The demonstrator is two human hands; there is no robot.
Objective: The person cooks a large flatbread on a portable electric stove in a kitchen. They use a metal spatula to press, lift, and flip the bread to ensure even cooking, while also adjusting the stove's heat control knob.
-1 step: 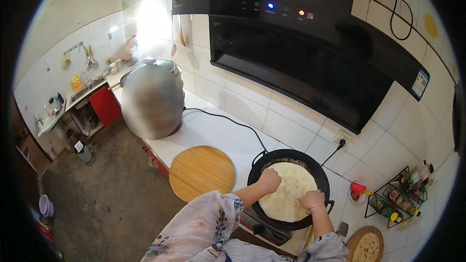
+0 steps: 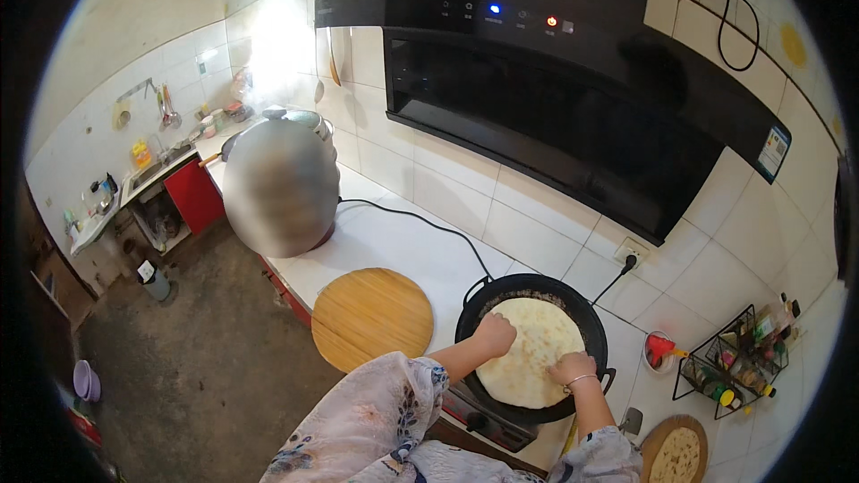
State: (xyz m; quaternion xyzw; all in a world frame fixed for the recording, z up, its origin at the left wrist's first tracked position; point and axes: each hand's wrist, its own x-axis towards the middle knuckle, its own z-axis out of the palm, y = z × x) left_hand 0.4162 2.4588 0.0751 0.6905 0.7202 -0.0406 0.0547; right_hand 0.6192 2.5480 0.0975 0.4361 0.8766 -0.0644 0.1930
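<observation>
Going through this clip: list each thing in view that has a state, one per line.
Flatbread: lying flat in the pan, pale with browned spots.
Black pan: plugged in by cord.
Left hand: pressing on flatbread.
Right hand: pressing on flatbread.
Round wooden board: bare.
Range hood: indicator lights lit.

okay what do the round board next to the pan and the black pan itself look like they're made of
The round board looks like bamboo or light wood: warm tan, with fine parallel stripes across it and a matte surface. The pan seems to be dark metal, possibly cast iron or a coated electric griddle: its rim is matte black, with small side handles and a cord running from it. Both hands rest on the pale flatbread inside.
</observation>
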